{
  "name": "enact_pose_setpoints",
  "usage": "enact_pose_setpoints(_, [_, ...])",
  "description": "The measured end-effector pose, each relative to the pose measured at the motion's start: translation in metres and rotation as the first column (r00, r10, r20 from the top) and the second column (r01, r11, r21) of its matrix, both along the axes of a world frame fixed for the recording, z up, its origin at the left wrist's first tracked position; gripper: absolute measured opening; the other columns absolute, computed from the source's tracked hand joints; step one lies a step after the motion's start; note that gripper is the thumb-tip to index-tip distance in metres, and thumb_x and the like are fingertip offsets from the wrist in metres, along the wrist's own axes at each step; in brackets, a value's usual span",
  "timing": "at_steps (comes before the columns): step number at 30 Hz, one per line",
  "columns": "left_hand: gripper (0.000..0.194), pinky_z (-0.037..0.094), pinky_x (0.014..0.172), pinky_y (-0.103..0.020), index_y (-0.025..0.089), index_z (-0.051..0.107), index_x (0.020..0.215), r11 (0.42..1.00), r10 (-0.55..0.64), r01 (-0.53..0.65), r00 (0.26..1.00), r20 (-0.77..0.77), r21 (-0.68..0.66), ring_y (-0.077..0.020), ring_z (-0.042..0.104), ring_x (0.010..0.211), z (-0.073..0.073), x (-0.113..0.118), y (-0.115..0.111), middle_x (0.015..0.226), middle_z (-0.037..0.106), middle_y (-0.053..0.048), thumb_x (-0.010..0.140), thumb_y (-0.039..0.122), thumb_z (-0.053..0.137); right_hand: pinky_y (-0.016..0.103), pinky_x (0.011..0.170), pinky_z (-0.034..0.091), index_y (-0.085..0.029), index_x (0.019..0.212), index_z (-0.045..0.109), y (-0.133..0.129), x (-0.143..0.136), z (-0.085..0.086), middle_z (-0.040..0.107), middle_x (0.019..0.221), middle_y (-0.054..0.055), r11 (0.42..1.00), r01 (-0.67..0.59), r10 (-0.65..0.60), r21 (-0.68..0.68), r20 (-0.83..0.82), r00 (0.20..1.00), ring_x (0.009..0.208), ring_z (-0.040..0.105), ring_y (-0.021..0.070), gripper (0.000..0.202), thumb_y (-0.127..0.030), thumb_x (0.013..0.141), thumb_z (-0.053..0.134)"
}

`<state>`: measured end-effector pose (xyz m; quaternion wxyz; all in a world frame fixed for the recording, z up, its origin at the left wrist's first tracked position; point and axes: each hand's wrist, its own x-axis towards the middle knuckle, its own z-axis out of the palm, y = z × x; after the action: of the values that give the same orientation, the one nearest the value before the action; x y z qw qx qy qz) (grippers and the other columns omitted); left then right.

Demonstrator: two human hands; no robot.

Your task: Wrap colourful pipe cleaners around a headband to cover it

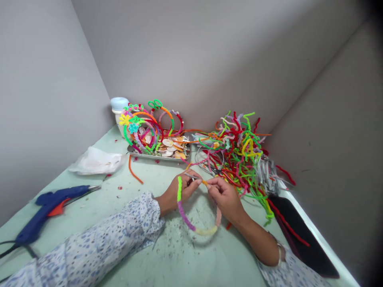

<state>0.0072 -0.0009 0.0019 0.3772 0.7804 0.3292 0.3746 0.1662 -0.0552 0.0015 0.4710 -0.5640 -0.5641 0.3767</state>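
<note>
Left grip [183,188]: pinches a grey strip [194,177]
Right grip [226,198]: pinches an orange strand [204,182]
Multicoloured band [206,231]: bows below both grips, between the wrists

Blue glue gun [46,205] on L, wht plastic bag [97,161] behind, blk slab [303,223] R.

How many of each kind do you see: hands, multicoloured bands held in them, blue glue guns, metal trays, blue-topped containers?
Left hand and right hand: 2
Held band: 1
Glue gun: 1
Metal tray: 1
Container: 1
Total: 6
</note>
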Motion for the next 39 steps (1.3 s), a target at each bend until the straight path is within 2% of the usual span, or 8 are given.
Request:
enact_pose_setpoints(8, [0.017, 0.040, 0.063, -0.023, 0.014, 0.060, 0.079, 0.998, 0.049, -0.047, 0.998, -0.049, 0.052, -0.0131, 0.053, 0.069, 0.0024, 0.0003, -0.0019, 0.076, 0.059, -0.003, 0.083, 0.024, 0.047, 0.021, 0.046, 0.031, -0.019, 0.083, 0.058, -0.0026, -0.0017, -0.0022, 0.049, 0.058, -0.004, 0.999, 0.014, -0.017, 0.052, 0.044, 0.999, 0.050, 0.041, 0.0104, 0.017, -0.034, 0.079, 0.051])
enact_pose_setpoints(16, [0.023, 0.040, 0.060, -0.023, 0.014, 0.061, 0.077, 0.999, 0.037, -0.037, 0.999, -0.024, -0.037, -0.0122, 0.052, 0.064, 0.0011, 0.0005, -0.0013, 0.076, 0.059, -0.003, 0.084, 0.030, 0.045, 0.021, 0.047, 0.032, -0.020, 0.083, 0.058, -0.0014, -0.0007, -0.0035, 0.050, 0.058, -0.004, 0.997, 0.032, -0.036, 0.068, 0.067, 0.997, 0.051, 0.042, 0.0109, 0.016, -0.033, 0.080, 0.051])
enact_pose_setpoints(23, [0.020, 0.040, 0.064, -0.023, 0.014, 0.060, 0.072, 0.998, 0.053, -0.052, 0.998, -0.033, 0.027, -0.0133, 0.052, 0.069, 0.0025, 0.0013, -0.0012, 0.071, 0.057, -0.002, 0.082, 0.026, 0.048, 0.022, 0.047, 0.033, -0.020, 0.083, 0.058, -0.0022, -0.0007, -0.0036, 0.053, 0.060, -0.003, 0.996, 0.028, -0.037, 0.087, 0.103, 0.994, 0.051, 0.044, 0.0117, 0.015, -0.033, 0.080, 0.051])
enact_pose_setpoints(29, [0.021, 0.039, 0.061, -0.022, 0.014, 0.059, 0.070, 0.998, 0.056, -0.055, 0.998, -0.018, 0.018, -0.0123, 0.051, 0.067, 0.0018, 0.0018, -0.0011, 0.070, 0.055, -0.002, 0.082, 0.026, 0.048, 0.022, 0.047, 0.032, -0.021, 0.083, 0.058, -0.0031, -0.0020, -0.0028, 0.055, 0.061, -0.003, 0.996, 0.028, -0.040, 0.087, 0.137, 0.990, 0.051, 0.044, 0.0114, 0.014, -0.032, 0.081, 0.050])
enact_pose_setpoints(33, [0.021, 0.038, 0.059, -0.022, 0.013, 0.059, 0.070, 0.998, 0.042, -0.042, 0.999, 0.012, -0.035, -0.0113, 0.050, 0.064, 0.0005, 0.0025, -0.0004, 0.068, 0.053, -0.001, 0.082, 0.026, 0.048, 0.022, 0.049, 0.034, -0.021, 0.084, 0.057, -0.0033, -0.0016, -0.0029, 0.056, 0.062, -0.002, 0.995, 0.031, -0.045, 0.095, 0.150, 0.988, 0.052, 0.047, 0.0123, 0.013, -0.031, 0.082, 0.050])
enact_pose_setpoints(39, [0.030, 0.032, 0.050, -0.021, 0.013, 0.056, 0.067, 0.983, 0.048, -0.038, 0.998, 0.050, -0.180, -0.0090, 0.043, 0.056, 0.0016, 0.0013, -0.0029, 0.064, 0.049, 0.000, 0.082, 0.038, 0.048, 0.023, 0.051, 0.036, -0.021, 0.084, 0.057, -0.0038, -0.0019, -0.0011, 0.058, 0.063, -0.002, 0.991, 0.039, -0.067, 0.128, 0.221, 0.973, 0.054, 0.049, 0.0125, 0.013, -0.030, 0.082, 0.049])
